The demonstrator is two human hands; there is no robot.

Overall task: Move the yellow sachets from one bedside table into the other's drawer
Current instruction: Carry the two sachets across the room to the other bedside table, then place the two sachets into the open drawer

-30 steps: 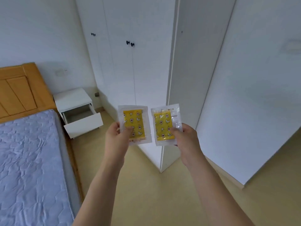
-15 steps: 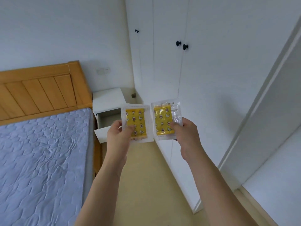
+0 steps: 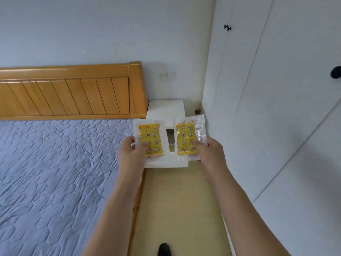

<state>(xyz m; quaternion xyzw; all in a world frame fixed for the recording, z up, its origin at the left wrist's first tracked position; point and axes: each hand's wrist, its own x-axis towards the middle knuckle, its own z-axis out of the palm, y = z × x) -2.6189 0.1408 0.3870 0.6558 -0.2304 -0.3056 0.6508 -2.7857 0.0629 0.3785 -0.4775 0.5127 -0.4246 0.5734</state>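
While over drawer (image 3: 170, 139), sachets (image 3: 186, 140) apart.

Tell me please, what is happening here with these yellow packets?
A person holds one yellow sachet in each hand: the left hand pinches the left sachet, the right hand pinches the right sachet. Both are held up in front of the white bedside table beside the bed. Its drawer is open, and neither sachet is in it yet.
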